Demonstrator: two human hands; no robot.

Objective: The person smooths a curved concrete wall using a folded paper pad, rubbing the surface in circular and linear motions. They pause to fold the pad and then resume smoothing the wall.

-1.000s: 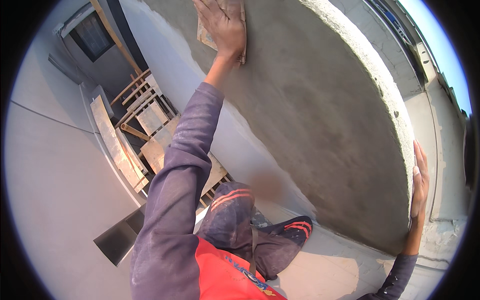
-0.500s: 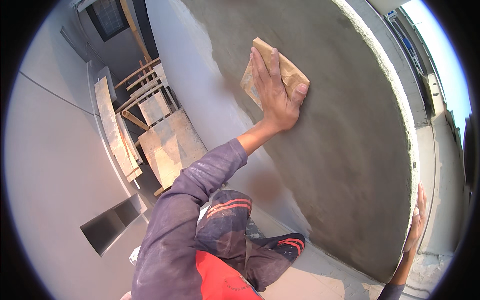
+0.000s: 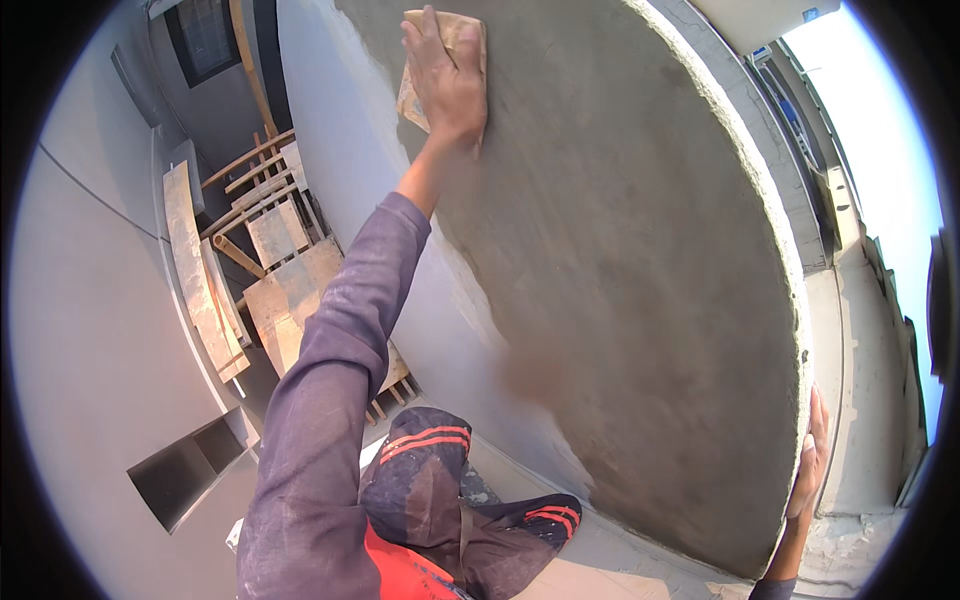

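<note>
My left hand (image 3: 447, 88) presses a folded piece of brown paper (image 3: 470, 28) flat against the grey plaster (image 3: 620, 270) of a wall, near its upper left border. The fingers lie spread over the paper, with the thumb on its right side. Fresh-looking, darker plaster covers most of this wall face, and a pale, smooth strip (image 3: 350, 130) runs along its left. At the lower right, my right hand (image 3: 812, 465) rests against the wall's rough, whitish edge (image 3: 792, 300), fingers stretched out along its outer side; part of the palm is hidden.
Wooden boards (image 3: 285, 300) and bamboo poles (image 3: 238, 255) stand in the lower space at left. A rectangular opening (image 3: 185, 475) is cut in the pale left wall (image 3: 90, 330). My bent legs (image 3: 420, 465) are below, beside the wall's foot. Beyond the edge lies a ledge (image 3: 825, 330).
My left hand has slid the brown paper up and left across the plaster, and the arm has straightened. The right hand stays at the wall's edge. The view has shifted slightly.
</note>
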